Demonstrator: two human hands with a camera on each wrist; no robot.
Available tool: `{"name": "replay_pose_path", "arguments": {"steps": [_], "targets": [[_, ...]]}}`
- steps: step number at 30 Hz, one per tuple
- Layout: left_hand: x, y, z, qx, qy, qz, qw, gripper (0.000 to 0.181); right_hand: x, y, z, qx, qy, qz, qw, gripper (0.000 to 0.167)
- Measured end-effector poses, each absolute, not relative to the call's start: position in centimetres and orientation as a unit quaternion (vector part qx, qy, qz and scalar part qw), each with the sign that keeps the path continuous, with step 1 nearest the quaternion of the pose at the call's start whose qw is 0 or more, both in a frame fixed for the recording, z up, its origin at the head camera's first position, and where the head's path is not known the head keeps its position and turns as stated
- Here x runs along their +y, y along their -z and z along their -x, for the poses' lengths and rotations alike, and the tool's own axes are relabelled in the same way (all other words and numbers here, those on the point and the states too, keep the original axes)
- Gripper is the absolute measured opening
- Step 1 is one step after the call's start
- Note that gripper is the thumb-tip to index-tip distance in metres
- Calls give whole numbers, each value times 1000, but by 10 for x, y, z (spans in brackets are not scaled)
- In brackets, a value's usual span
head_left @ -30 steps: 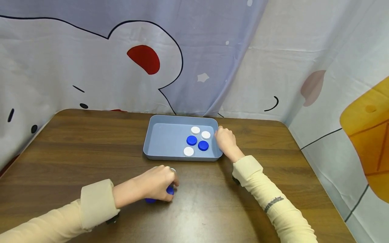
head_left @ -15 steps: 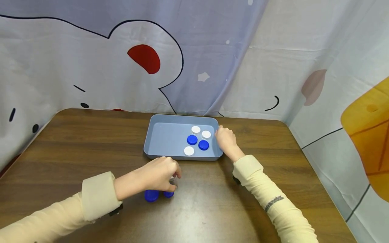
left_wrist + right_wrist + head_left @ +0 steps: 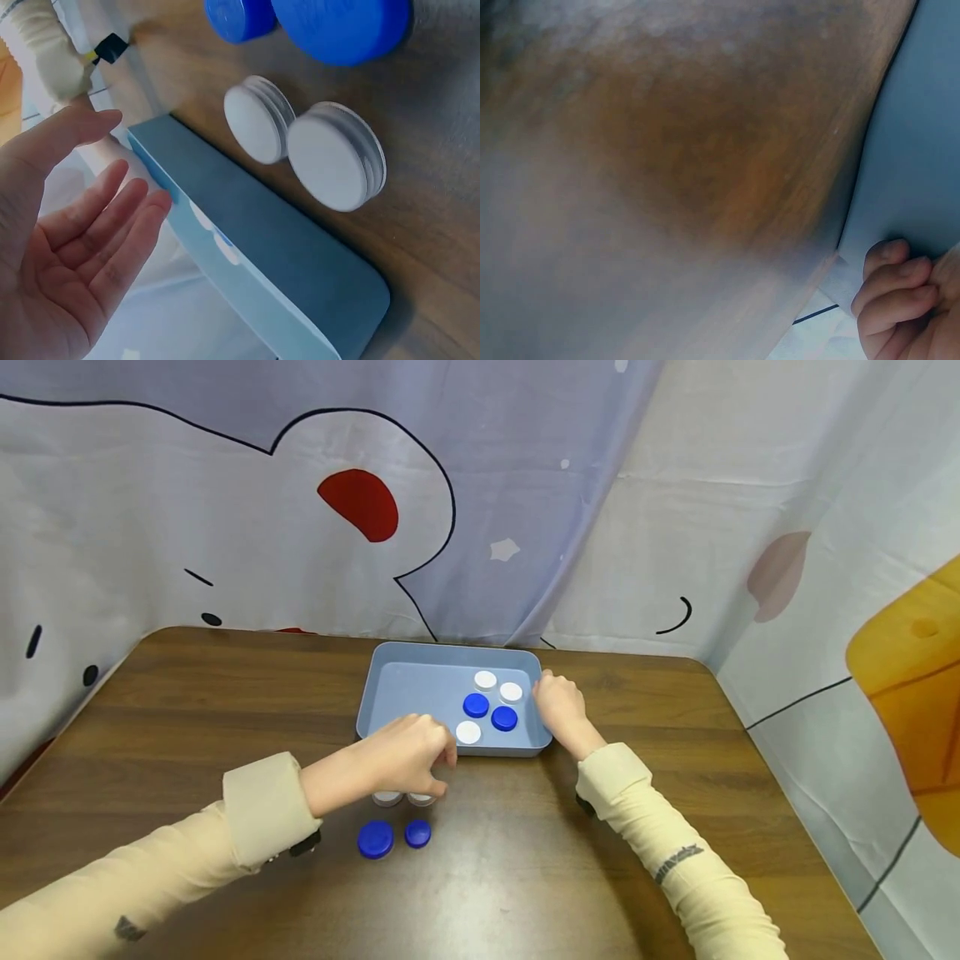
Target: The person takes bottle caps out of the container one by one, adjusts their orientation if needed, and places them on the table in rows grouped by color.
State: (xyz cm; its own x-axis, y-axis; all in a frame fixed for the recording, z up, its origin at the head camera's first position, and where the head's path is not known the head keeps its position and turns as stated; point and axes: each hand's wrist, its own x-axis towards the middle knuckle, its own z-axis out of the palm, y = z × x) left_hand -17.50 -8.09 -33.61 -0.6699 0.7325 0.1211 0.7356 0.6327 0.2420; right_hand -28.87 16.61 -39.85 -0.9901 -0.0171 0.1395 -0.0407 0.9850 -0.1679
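My left hand (image 3: 408, 753) hovers over the near edge of the tray, and the left wrist view shows that hand (image 3: 64, 289) holding nothing, its fingers loosely bent. Below it on the table lie two white discs (image 3: 387, 798) (image 3: 328, 161), partly covered in the head view. Nearer still are a larger blue disc (image 3: 376, 840) and a smaller blue disc (image 3: 417, 833). My right hand (image 3: 561, 706) grips the right edge of the blue-grey tray (image 3: 405, 689); curled fingers (image 3: 892, 296) show against its wall in the right wrist view. Three white and two blue discs (image 3: 504, 718) lie in the tray's right half.
The brown wooden table (image 3: 225, 710) extends around the tray on both sides and toward me. A patterned curtain (image 3: 525, 510) hangs behind the table's back edge and along its right side.
My left hand has moved away from me, from the blue discs toward the tray, uncovering both blue discs and part of the two white ones. My right hand stays at the tray's edge.
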Motion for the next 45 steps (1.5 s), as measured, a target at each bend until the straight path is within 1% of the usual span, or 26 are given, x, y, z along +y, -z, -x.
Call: {"name": "replay_pose_path", "arguments": {"steps": [16, 26, 34, 39, 45], "targets": [[-76, 334, 210, -914, 115, 389, 5, 22, 166, 400, 289, -994, -82, -13, 74, 27], [-63, 329, 228, -914, 87, 396, -16, 21, 167, 399, 289, -994, -80, -10, 75, 28], [-51, 334, 242, -927, 91, 363, -24, 24, 166, 399, 288, -994, -75, -17, 79, 27], [-45, 338, 248, -938, 89, 333, -34, 22, 165, 399, 288, -993, -77, -19, 82, 26], [-38, 344, 254, -939, 91, 327, -50, 19, 163, 397, 289, -994, -73, -15, 78, 27]]}}
